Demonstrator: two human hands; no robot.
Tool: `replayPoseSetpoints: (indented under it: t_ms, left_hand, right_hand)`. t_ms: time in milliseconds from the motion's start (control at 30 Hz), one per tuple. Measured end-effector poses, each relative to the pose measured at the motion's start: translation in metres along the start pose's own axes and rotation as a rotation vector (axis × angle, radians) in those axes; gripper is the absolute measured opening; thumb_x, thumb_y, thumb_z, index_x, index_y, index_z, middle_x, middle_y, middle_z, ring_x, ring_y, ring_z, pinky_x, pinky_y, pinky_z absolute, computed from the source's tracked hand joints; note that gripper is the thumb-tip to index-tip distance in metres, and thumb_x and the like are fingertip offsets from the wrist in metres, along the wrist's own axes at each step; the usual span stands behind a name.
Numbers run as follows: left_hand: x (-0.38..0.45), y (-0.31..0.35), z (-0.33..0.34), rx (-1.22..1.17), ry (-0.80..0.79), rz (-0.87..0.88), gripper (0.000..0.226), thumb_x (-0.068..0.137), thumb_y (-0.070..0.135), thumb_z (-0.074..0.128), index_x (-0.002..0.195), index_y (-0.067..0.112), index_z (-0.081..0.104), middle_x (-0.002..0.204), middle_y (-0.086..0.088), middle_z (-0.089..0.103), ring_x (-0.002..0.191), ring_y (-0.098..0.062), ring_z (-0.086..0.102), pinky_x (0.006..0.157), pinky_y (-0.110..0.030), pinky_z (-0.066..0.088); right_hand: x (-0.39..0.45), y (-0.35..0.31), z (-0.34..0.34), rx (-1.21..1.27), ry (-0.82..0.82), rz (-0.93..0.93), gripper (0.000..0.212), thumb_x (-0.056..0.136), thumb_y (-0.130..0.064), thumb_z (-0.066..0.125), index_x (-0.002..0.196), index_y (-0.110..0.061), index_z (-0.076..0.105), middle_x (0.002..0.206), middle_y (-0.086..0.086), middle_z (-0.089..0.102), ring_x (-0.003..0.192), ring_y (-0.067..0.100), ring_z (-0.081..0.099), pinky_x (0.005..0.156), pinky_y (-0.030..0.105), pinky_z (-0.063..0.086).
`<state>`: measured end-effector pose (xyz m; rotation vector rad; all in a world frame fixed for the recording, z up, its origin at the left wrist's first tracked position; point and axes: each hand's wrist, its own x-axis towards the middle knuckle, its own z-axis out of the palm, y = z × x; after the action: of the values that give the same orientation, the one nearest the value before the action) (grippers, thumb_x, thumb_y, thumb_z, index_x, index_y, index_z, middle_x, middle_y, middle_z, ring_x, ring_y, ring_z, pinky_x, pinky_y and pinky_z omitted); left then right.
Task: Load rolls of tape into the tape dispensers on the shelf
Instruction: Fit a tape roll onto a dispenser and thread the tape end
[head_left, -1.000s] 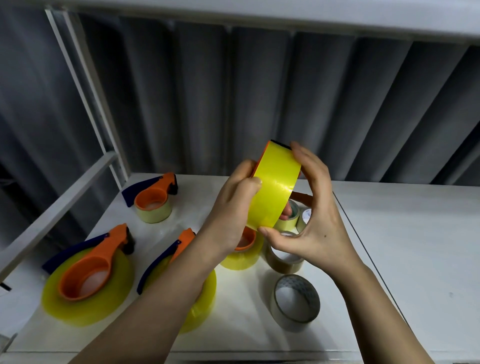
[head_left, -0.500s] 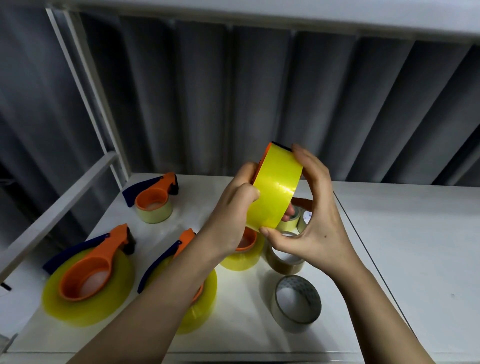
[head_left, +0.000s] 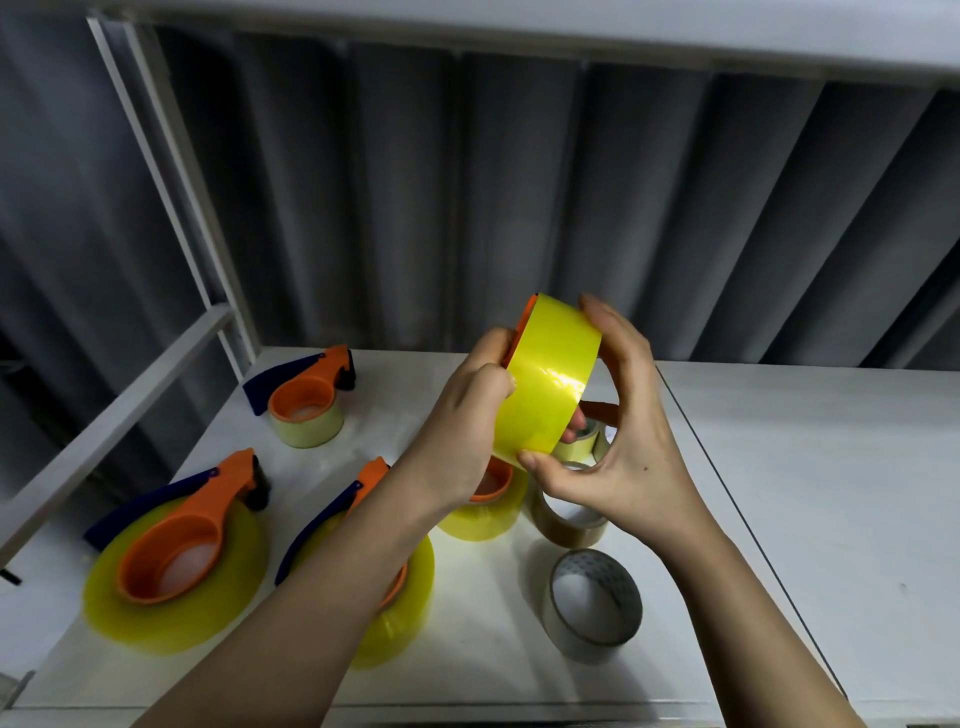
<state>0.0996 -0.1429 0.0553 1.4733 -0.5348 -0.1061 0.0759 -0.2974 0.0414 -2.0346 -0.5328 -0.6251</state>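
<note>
Both hands hold a yellow tape roll (head_left: 545, 384) above the white shelf (head_left: 779, 493), an orange dispenser edge showing at its left rim. My left hand (head_left: 462, 426) grips the roll's left side. My right hand (head_left: 618, 441) wraps its right side, thumb under the bottom edge. On the shelf lie loaded orange-and-blue dispensers: a small one at the back left (head_left: 306, 400), a big one at the front left (head_left: 176, 540), one under my left forearm (head_left: 400, 597). Another yellow roll with an orange core (head_left: 483, 509) sits below my hands.
Loose rolls lie on the shelf: a clear one (head_left: 592, 603) at the front, a brown one (head_left: 566, 519) and a pale one (head_left: 592, 441) behind my right hand. A white frame post (head_left: 171, 202) rises at the left. A dark corrugated wall backs the shelf.
The roll and both hands have lifted slightly and tilted a little; the grip stays the same.
</note>
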Motion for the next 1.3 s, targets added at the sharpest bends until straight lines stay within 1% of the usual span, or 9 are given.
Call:
replayPoseSetpoints:
  t_ms: [100, 200, 300, 433, 567, 767, 1000, 1200, 1300]
  left_hand:
    - [0.003, -0.001, -0.001, 0.036, -0.009, -0.011, 0.037, 0.081, 0.024, 0.033, 0.110, 0.016, 0.053, 0.085, -0.009, 0.070, 0.079, -0.025, 0.069, 0.077, -0.042, 0.056]
    - [0.011, -0.004, -0.006, 0.043, -0.004, -0.056, 0.041, 0.058, 0.029, 0.051, 0.099, 0.027, 0.053, 0.079, 0.000, 0.073, 0.074, -0.020, 0.071, 0.073, -0.042, 0.055]
    - [0.003, -0.004, -0.009, 0.166, -0.035, 0.025, 0.041, 0.067, 0.038, 0.051, 0.108, 0.032, 0.056, 0.097, -0.009, 0.068, 0.090, -0.029, 0.066, 0.080, -0.046, 0.053]
    - [-0.007, -0.005, -0.004, 0.294, 0.000, 0.120, 0.040, 0.077, 0.042, 0.046, 0.114, 0.028, 0.051, 0.095, -0.008, 0.065, 0.087, -0.025, 0.064, 0.080, -0.051, 0.052]
    - [-0.006, -0.011, 0.000, 0.406, 0.129, 0.195, 0.043, 0.074, 0.039, 0.042, 0.110, 0.018, 0.053, 0.082, -0.015, 0.063, 0.075, -0.032, 0.063, 0.065, -0.054, 0.051]
    - [-0.008, -0.005, -0.002, 0.650, 0.243, 0.336, 0.051, 0.073, 0.038, 0.039, 0.111, 0.007, 0.056, 0.065, -0.005, 0.054, 0.059, -0.027, 0.054, 0.055, -0.044, 0.047]
    - [-0.011, 0.000, -0.001, 0.692, 0.270, 0.386, 0.048, 0.074, 0.034, 0.039, 0.106, 0.004, 0.058, 0.062, -0.001, 0.052, 0.054, -0.022, 0.051, 0.052, -0.035, 0.045]
    - [-0.012, -0.001, -0.002, 0.718, 0.269, 0.371, 0.047, 0.074, 0.034, 0.038, 0.105, 0.006, 0.059, 0.063, -0.004, 0.054, 0.054, -0.021, 0.052, 0.051, -0.032, 0.044]
    - [-0.012, -0.002, -0.002, 0.759, 0.281, 0.358, 0.042, 0.073, 0.037, 0.038, 0.099, 0.010, 0.058, 0.061, 0.008, 0.047, 0.052, -0.010, 0.047, 0.051, -0.019, 0.034]
  right_hand:
    - [0.000, 0.003, 0.001, 0.002, -0.003, 0.008, 0.103, 0.063, -0.042, 0.076, 0.148, -0.023, 0.022, 0.152, -0.009, 0.025, 0.140, 0.011, 0.031, 0.095, 0.036, 0.053]
    - [0.000, 0.004, 0.002, 0.105, -0.029, 0.063, 0.103, 0.064, -0.039, 0.076, 0.149, -0.022, 0.021, 0.151, -0.008, 0.028, 0.139, 0.014, 0.034, 0.096, 0.035, 0.052]
    - [-0.001, 0.007, 0.001, 0.278, -0.072, 0.165, 0.099, 0.068, -0.039, 0.072, 0.151, -0.025, 0.019, 0.144, -0.015, 0.037, 0.133, 0.011, 0.043, 0.095, 0.026, 0.051]
    - [0.001, 0.005, -0.005, -0.146, -0.011, 0.080, 0.093, 0.071, -0.057, 0.063, 0.151, -0.030, 0.023, 0.154, -0.014, 0.026, 0.139, 0.005, 0.029, 0.109, 0.037, 0.039]
    - [0.003, -0.009, -0.007, -0.240, -0.004, -0.167, 0.074, 0.077, -0.038, 0.071, 0.142, -0.017, 0.043, 0.148, -0.003, 0.039, 0.138, 0.013, 0.036, 0.105, 0.045, 0.040]
    - [-0.004, -0.017, -0.005, -0.089, 0.025, -0.159, 0.056, 0.078, -0.016, 0.080, 0.128, -0.014, 0.056, 0.141, 0.002, 0.047, 0.134, 0.012, 0.042, 0.106, 0.027, 0.040]
    - [-0.008, -0.023, -0.001, 0.016, 0.047, -0.113, 0.053, 0.075, -0.009, 0.081, 0.122, -0.019, 0.059, 0.141, 0.002, 0.048, 0.134, 0.015, 0.044, 0.102, 0.038, 0.045]
    - [-0.006, -0.022, 0.000, 0.075, 0.035, -0.062, 0.047, 0.073, -0.015, 0.080, 0.115, -0.024, 0.059, 0.138, 0.000, 0.048, 0.131, 0.010, 0.046, 0.099, 0.033, 0.046]
    - [-0.006, -0.021, 0.001, 0.099, 0.032, -0.039, 0.035, 0.073, -0.015, 0.080, 0.101, -0.024, 0.060, 0.138, 0.000, 0.047, 0.131, 0.011, 0.045, 0.098, 0.029, 0.046]
